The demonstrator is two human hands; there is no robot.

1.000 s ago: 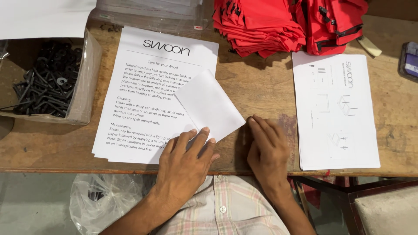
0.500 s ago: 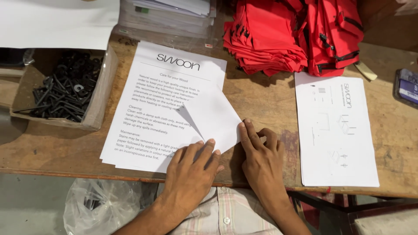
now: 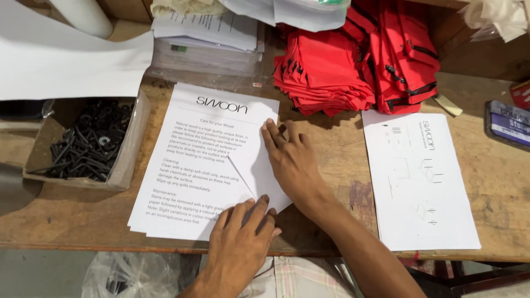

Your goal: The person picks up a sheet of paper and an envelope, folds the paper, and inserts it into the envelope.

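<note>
On wooden bench, left hand (image 3: 243,243) and right hand (image 3: 292,160) press flat, open-palmed, on folded sheet (image 3: 259,171); slipping fingers could skew crease.

On the wooden worktop (image 3: 331,165) lies a stack of printed sheets (image 3: 187,171) with a folded white sheet (image 3: 256,171) on top of it. The right hand (image 3: 295,163) lies flat on the folded sheet's upper part, fingers (image 3: 270,135) stretched toward its top edge. The left hand (image 3: 243,243) presses the sheet's lower corner near the worktop's front edge. A box of black screws (image 3: 83,146) sits to the left, red fabric bags (image 3: 359,60) are piled behind, and a diagram sheet (image 3: 419,182) lies to the right.
</note>
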